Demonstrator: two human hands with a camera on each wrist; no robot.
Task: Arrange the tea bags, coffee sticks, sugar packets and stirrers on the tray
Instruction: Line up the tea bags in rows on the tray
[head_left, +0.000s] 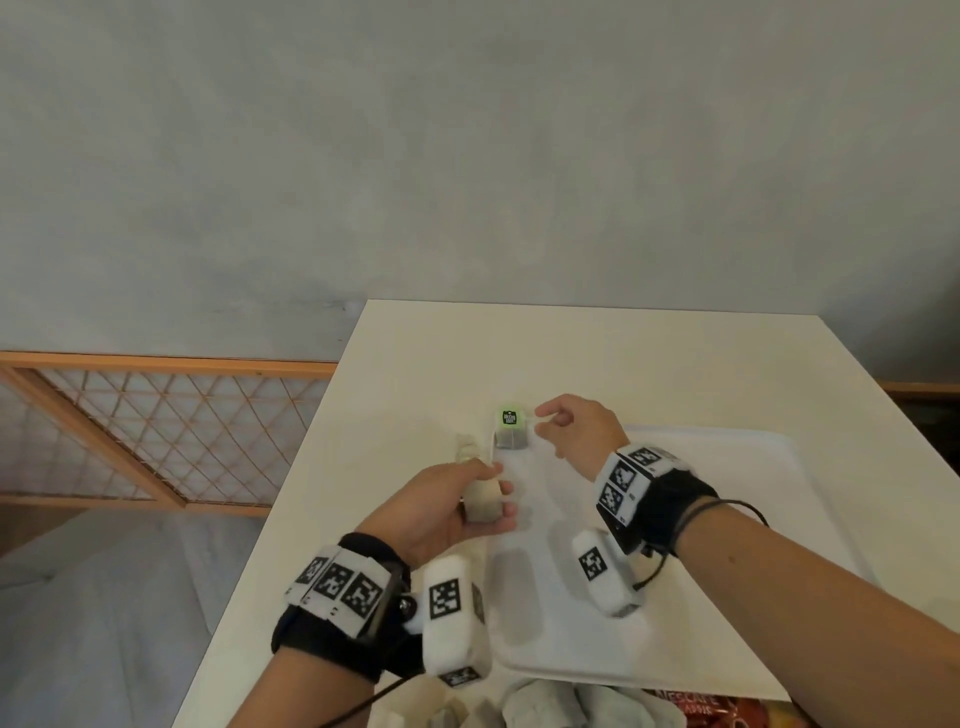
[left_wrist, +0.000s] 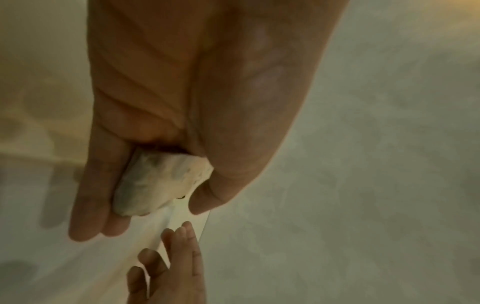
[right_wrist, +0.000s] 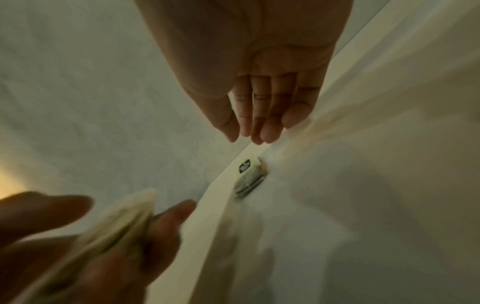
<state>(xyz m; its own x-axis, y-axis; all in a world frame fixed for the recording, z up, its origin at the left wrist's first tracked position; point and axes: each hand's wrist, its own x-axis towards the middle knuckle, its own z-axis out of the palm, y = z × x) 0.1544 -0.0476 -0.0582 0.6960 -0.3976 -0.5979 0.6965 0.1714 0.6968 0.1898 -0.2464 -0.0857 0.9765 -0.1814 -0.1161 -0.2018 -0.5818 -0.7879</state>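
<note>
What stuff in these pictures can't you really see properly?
- Tea bags in the left hand: how many is hidden by the fingers in all views; they are blurred in the right wrist view.
- Tag on the tea bag on the tray: print too small in the head view, blurred in the right wrist view.
- Red packet: cut off by the head view's bottom edge.
- Stirrers: none seen.

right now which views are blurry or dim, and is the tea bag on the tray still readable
Head view: evenly lit and fairly sharp; the green tag of the tea bag on the tray shows, its print too small to read. Left wrist view: dim, yellowish, soft; the left hand holds a blurred bundle of tea bags. Right wrist view: dim, smeared; the right hand casts shadows on the tray.
</note>
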